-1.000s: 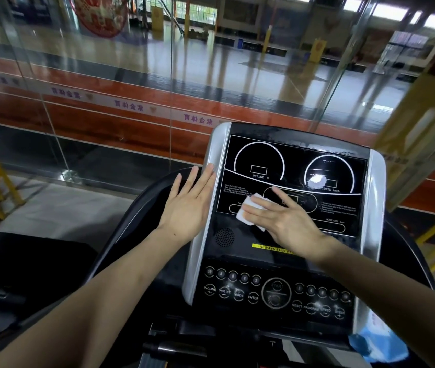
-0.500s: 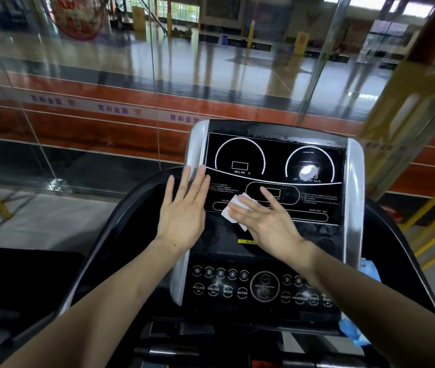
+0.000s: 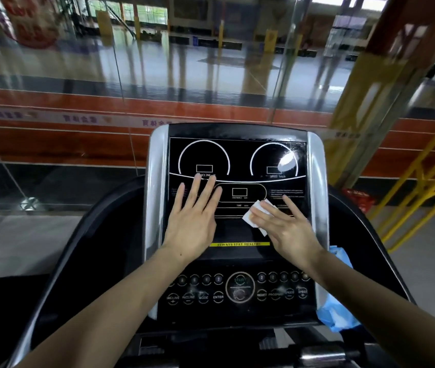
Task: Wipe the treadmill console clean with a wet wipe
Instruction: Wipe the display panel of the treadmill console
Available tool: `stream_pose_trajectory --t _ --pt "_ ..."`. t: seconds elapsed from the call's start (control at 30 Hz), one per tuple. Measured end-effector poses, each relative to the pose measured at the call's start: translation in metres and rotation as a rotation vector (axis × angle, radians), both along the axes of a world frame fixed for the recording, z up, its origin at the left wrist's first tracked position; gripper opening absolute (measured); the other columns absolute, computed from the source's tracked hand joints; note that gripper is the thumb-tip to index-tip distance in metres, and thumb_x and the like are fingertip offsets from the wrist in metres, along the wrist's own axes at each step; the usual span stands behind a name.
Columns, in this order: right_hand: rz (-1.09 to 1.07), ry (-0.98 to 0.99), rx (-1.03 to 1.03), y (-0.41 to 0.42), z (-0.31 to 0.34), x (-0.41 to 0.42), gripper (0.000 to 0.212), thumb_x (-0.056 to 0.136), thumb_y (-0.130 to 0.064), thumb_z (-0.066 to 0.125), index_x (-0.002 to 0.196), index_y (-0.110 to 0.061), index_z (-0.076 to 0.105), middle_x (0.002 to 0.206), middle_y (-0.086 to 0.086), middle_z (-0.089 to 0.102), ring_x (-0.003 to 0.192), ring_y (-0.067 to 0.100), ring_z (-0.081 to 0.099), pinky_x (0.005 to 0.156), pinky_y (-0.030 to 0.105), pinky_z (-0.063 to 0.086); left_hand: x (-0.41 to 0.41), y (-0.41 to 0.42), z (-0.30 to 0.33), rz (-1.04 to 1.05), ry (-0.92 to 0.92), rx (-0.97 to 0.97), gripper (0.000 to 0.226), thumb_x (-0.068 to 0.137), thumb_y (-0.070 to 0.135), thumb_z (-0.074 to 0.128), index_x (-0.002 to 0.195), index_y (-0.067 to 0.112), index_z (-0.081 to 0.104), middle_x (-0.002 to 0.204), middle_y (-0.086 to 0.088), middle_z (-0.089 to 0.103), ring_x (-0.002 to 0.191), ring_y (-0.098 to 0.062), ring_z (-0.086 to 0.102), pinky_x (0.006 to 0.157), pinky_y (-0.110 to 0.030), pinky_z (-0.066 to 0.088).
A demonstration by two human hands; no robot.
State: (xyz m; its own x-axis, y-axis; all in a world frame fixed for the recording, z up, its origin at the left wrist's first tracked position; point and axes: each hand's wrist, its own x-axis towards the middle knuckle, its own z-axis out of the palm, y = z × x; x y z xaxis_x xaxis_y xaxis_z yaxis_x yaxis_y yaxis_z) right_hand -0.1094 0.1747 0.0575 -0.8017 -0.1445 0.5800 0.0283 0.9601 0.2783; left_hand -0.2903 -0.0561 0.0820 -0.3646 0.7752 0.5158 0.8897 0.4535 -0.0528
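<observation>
The black, glossy treadmill console [image 3: 237, 160] with silver side rails stands upright before the person, facing a glass wall [image 3: 78, 75]. Its upper panel carries two white arc dials, a central oval window and small printed text; a bright glare spot sits on the right dial.

The left hand [image 3: 193, 221] lies flat on the left half of the panel, fingers straight and spread, fingertips reaching the lower edge of the left dial. It grasps nothing.

The right hand [image 3: 285, 227] lies on the right half of the panel, fingers extended and pressing a small white wet wipe [image 3: 254, 214] against the surface. The wipe sits below and to the right of the central oval window, mostly covered by the fingers, its upper left corner and a lower edge protruding. The fingers are laid over the wipe, not curled round it. The two hands are apart, with bare panel between them.

A yellow strip with dark lettering [image 3: 239, 244] runs below the hands. Beneath it is a row of round buttons [image 3: 203, 297] flanking a large circular start control [image 3: 239, 287].

A crumpled blue plastic item [image 3: 337, 314] rests beside the console's lower right edge. Yellow metal railing [image 3: 423, 195] stands to the right.
</observation>
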Motion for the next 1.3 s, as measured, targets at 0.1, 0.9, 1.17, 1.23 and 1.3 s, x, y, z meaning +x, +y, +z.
stream_pose_trajectory --t 0.1,0.9,1.17,1.23,1.3 --pt "-0.043 0.026 -0.045 0.007 -0.003 0.017 0.055 0.088 0.0 0.07 0.139 -0.02 0.066 0.147 -0.006 0.063 0.145 0.017 0.049 0.12 0.061 0.035 0.009 0.017 0.001 -0.034 0.017 -0.008 0.068 0.101 0.028 0.043 0.164 0.017 0.02 0.174 -0.007 0.005 0.16 -0.032 -0.008 0.128 -0.058 0.007" --pt "-0.398 0.236 -0.201 0.051 0.041 -0.016 0.048 0.095 0.002 0.068 0.14 -0.011 0.062 0.141 0.004 0.067 0.137 0.019 0.059 0.122 0.053 0.036 0.036 0.061 0.018 -0.092 0.021 0.001 0.064 0.102 0.03 0.046 0.161 0.015 0.028 0.174 -0.007 0.01 0.16 -0.032 -0.002 0.128 -0.058 0.01" --pt "-0.446 0.309 -0.4 0.006 -0.012 0.02 0.035 0.092 0.003 0.073 0.122 -0.014 0.074 0.127 0.001 0.076 0.123 0.014 0.068 0.12 0.051 0.039 0.038 0.052 0.007 -0.063 -0.022 -0.02 0.061 0.103 0.031 0.045 0.16 0.016 0.031 0.174 -0.007 0.01 0.16 -0.031 -0.005 0.128 -0.057 0.011" --pt "-0.43 0.321 -0.472 0.004 -0.006 0.017 0.029 0.093 0.005 0.072 0.117 -0.011 0.077 0.124 0.006 0.076 0.119 0.018 0.071 0.118 0.056 0.041 0.041 0.049 0.006 -0.067 -0.047 -0.012 0.061 0.102 0.03 0.046 0.16 0.016 0.031 0.174 -0.007 0.011 0.16 -0.031 -0.004 0.128 -0.057 0.011" --pt "-0.413 0.326 -0.621 -0.002 0.005 0.019 0.026 0.099 -0.001 0.066 0.119 -0.014 0.077 0.122 0.005 0.077 0.12 0.013 0.069 0.124 0.052 0.034 0.045 0.045 0.005 -0.076 -0.062 -0.004 0.061 0.102 0.029 0.046 0.16 0.016 0.031 0.174 -0.007 0.012 0.161 -0.03 -0.004 0.128 -0.057 0.011"
